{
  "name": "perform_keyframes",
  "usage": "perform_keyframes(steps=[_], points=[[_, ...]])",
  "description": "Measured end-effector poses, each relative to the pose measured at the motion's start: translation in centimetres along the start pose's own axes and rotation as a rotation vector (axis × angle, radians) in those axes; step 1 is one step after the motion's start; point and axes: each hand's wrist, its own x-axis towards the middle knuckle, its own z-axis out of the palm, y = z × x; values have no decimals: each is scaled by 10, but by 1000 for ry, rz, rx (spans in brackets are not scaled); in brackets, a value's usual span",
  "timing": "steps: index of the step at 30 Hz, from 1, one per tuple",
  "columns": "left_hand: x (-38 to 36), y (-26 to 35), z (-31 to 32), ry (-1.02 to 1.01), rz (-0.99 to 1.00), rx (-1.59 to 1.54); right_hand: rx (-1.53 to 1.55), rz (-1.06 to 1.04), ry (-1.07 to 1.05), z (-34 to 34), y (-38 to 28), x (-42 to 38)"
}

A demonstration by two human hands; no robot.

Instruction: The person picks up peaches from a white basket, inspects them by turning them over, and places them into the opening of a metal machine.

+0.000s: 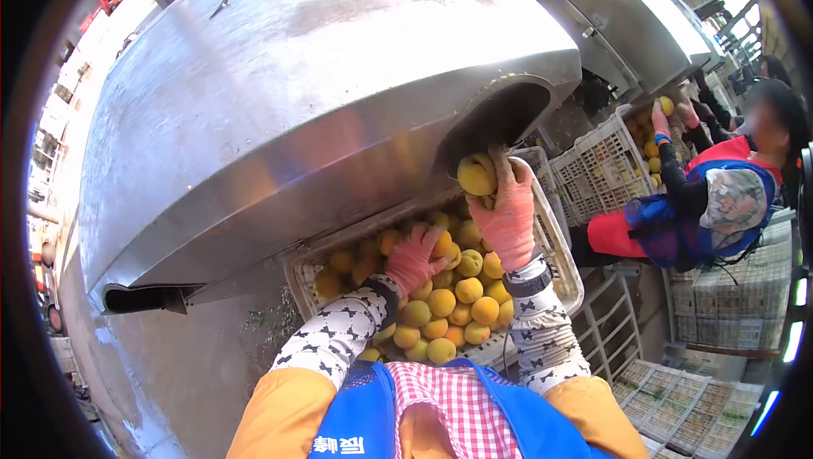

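My right hand (508,213), in a pink glove with bare fingertips, grips a yellow peach (476,174) in front of the dark oval opening (500,116) in a metal machine's side. Another fruit shows partly beneath its fingers. Down in a white plastic crate (569,268), my left hand (413,257), gloved likewise, curls its fingers and thumb around an orange-yellow peach (442,245) on top of the pile. Many yellow peaches (468,290) fill the crate around it.
The large metal housing (322,61) rises right behind the crate. To the right, a person (711,196) in a blue vest holds a peach (666,106) over another crate (601,167). Stacked crates (728,290) stand at the far right, and a metal rack (610,328) is nearer.
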Motion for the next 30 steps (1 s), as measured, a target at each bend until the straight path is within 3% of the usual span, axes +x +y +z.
perform_keyframes(steps=[1, 6, 10, 12, 13, 14, 16, 18, 20, 23, 24, 26, 27, 29, 30], points=[[2, -1, 3, 31, 20, 11, -13, 24, -116, 6, 3, 8], [0, -3, -4, -50, -50, -104, 59, 87, -73, 25, 8, 15], [6, -4, -14, -83, -101, -293, -198, 221, -272, 72, 20, 54], [5, 0, -35, -98, -196, -388, 198, 19, -60, 35, 23, 69], [-1, 2, -46, -82, -271, -473, 304, 16, 40, 19, 27, 57], [-6, 1, -54, -85, -281, -473, 317, 133, 4, -3, 19, 42], [-24, 1, -68, 36, -471, -1196, 270, 192, -196, 3, 43, -11], [-37, -1, -76, 66, -539, -1266, -87, 327, -742, 18, 26, -51], [-44, -4, -80, -56, -802, -1508, -260, 316, -1000, 56, 28, -78], [-53, -11, -72, -174, -853, -1669, -154, 313, -970, 64, 37, -82], [-54, -6, -77, -161, -861, -1668, 139, 265, -848, 45, 30, -71], [-49, 13, -87, -95, -767, -1922, 446, 91, -710, 15, 14, -57], [-47, 17, -84, -92, -762, -1924, 444, 87, -710, 6, 3, -56], [-38, 24, -79, -113, -524, -2089, 547, 146, -679, -9, -16, -55], [-32, 26, -80, -113, -507, -2093, 539, 134, -676, -17, -21, -54]])
